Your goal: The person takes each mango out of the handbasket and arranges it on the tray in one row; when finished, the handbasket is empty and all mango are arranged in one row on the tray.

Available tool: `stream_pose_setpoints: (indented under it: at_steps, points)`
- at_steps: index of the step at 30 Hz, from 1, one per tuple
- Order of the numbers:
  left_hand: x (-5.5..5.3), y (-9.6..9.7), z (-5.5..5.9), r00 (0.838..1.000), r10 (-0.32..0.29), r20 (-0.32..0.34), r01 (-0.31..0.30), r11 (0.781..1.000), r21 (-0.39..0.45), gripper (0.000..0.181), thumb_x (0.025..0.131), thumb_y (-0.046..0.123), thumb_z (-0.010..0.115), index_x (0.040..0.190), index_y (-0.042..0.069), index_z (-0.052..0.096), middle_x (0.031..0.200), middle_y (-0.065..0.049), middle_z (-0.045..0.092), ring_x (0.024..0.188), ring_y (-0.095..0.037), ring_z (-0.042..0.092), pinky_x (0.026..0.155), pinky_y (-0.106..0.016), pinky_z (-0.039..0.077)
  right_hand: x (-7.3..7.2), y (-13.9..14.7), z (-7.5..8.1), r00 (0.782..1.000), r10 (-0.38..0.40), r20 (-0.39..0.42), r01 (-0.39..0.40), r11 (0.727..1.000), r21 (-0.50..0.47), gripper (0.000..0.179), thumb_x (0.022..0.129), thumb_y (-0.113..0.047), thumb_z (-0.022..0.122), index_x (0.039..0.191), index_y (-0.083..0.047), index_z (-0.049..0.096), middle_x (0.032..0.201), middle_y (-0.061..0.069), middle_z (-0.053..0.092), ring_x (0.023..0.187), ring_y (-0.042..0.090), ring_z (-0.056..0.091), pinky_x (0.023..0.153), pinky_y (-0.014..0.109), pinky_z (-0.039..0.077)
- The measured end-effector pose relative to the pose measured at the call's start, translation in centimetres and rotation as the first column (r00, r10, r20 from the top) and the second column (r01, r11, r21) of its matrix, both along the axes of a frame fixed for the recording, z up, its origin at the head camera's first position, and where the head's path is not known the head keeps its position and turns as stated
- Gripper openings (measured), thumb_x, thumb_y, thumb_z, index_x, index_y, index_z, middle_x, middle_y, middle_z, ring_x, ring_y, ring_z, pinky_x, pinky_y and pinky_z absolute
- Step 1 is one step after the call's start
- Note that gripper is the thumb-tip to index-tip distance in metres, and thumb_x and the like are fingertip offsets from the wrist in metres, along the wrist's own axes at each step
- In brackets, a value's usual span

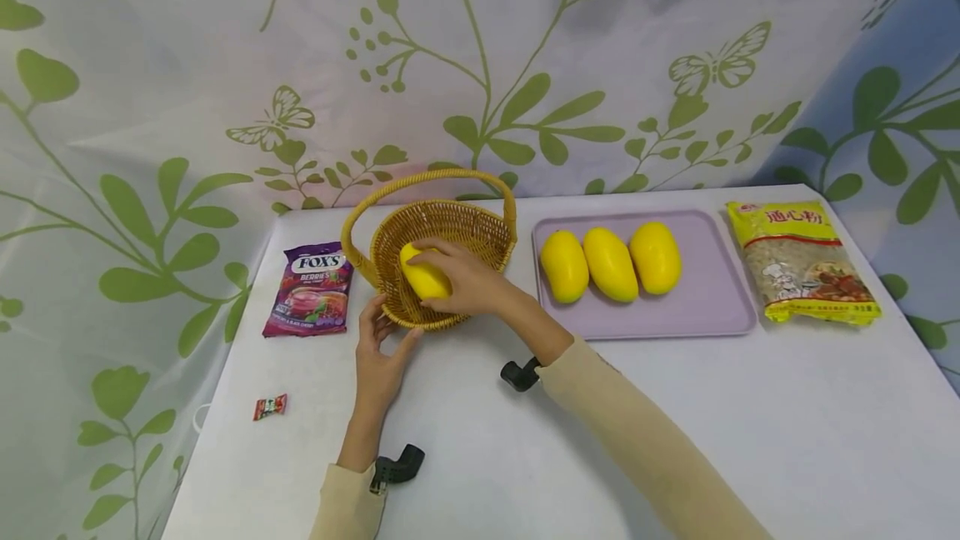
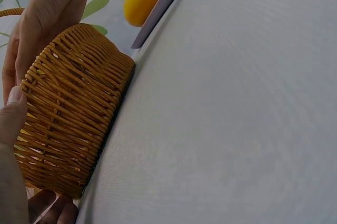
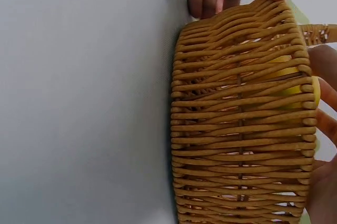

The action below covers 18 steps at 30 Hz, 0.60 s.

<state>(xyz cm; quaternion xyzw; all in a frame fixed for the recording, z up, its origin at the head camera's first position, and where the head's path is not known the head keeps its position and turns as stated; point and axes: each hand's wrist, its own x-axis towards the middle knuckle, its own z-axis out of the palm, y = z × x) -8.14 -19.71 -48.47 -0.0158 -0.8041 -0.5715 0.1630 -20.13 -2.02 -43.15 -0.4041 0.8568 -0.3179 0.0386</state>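
A yellow mango [image 1: 424, 272] is inside the brown wicker basket [image 1: 480, 227], gripped by my right hand [image 1: 468, 277], whose thumb and fingers lie around it. My left hand [image 1: 381, 361] holds the basket's near-left side. In the left wrist view, the left thumb [image 2: 11, 116] rests at the rim while its fingers touch the lower wall. Through the weave in the right wrist view, part of the mango [image 3: 287, 81] shows yellow. Three more mangoes, a left one [image 1: 564, 266], a middle one [image 1: 611, 264] and a right one [image 1: 656, 257], lie on a lilac tray [image 1: 705, 307].
Left of the basket lies a purple Fox's candy bag [image 1: 311, 290]. A small wrapped candy [image 1: 270, 407] is nearer the front. To the tray's right is a yellow pasta bag [image 1: 802, 261]. The basket's arched handle [image 1: 427, 176] stands upright. A leaf-patterned curtain [image 1: 420, 123] hangs behind the white table [image 1: 480, 440].
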Motion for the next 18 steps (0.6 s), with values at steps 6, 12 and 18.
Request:
stream_pose_setpoints:
  at_steps: [6, 12, 18]
  points:
    - [0.1, 0.2, 0.2, 1.0, -0.006, 0.001, 0.006, 1.0, 0.01, 0.071, 0.087, 0.007, 0.073, 0.145, -0.006, 0.034, 0.143, -0.029, 0.042, 0.122, -0.046, 0.052, 0.105, -0.058, 0.042, 0.7, 0.9, 0.2, 0.999, -0.036, -0.032, 0.034, 0.998, -0.049, 0.057, 0.083, -0.029, 0.077, 0.135, -0.018, 0.057, 0.151, 0.002, 0.042, 0.134, 0.029, 0.043, 0.11, 0.045, 0.042]
    - [0.1, 0.2, 0.3, 1.0, -0.007, -0.003, 0.007, 1.0, -0.001, 0.071, 0.087, 0.007, 0.073, 0.145, -0.005, 0.035, 0.144, -0.028, 0.042, 0.122, -0.046, 0.052, 0.105, -0.058, 0.042, 1.2, 1.8, 0.5, 0.997, -0.069, -0.04, 0.065, 0.993, -0.1, 0.057, 0.081, -0.027, 0.079, 0.133, -0.018, 0.059, 0.15, 0.003, 0.043, 0.13, 0.029, 0.045, 0.107, 0.045, 0.044]
    - [0.1, 0.1, 0.2, 1.0, -0.005, -0.004, 0.005, 1.0, 0.005, 0.07, 0.087, 0.007, 0.073, 0.144, -0.005, 0.035, 0.144, -0.028, 0.042, 0.122, -0.045, 0.052, 0.105, -0.058, 0.042, 1.2, 2.1, 1.0, 0.995, -0.069, -0.068, 0.06, 0.989, -0.133, 0.058, 0.081, -0.027, 0.079, 0.134, -0.018, 0.058, 0.15, 0.003, 0.042, 0.133, 0.028, 0.044, 0.107, 0.044, 0.045]
